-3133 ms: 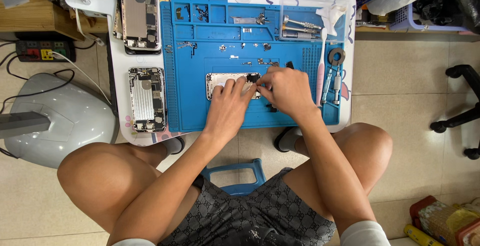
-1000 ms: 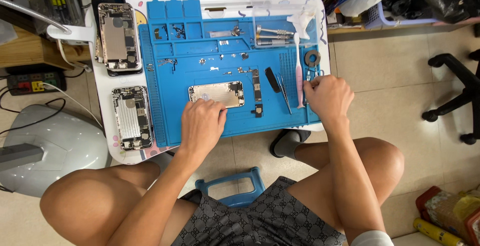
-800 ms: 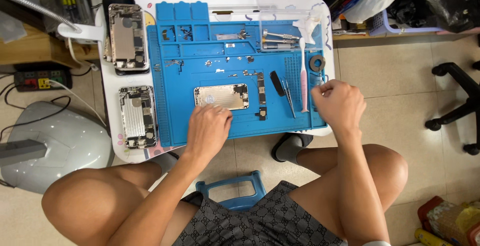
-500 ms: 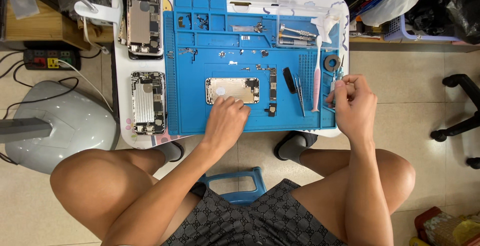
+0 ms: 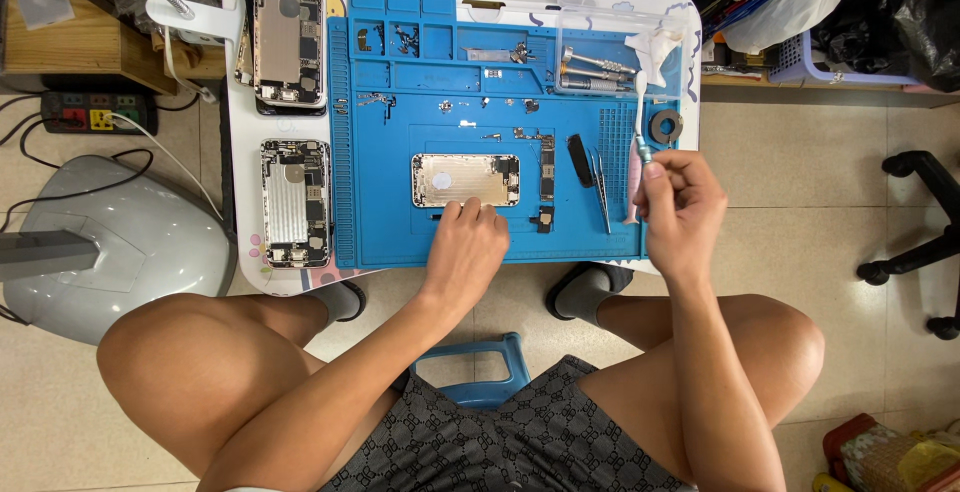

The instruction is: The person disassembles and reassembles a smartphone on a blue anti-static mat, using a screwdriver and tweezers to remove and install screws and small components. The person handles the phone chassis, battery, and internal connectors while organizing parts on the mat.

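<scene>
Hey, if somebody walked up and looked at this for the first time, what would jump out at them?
The bright blue repair mat on the small white table draws the eye first, with a bare metal phone housing lying at its middle. The left hand rests its fingertips on the housing's near edge, while the right hand holds a slim tool at the mat's right edge. Two more opened phones lie left of the mat.

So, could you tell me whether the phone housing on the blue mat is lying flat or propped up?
Flat: the phone housing lies level on the blue mat, left hand at its lower edge.

Matt blue rubbery mat [image 5: 400, 222] (glossy metal phone shell [image 5: 465, 180])
</scene>
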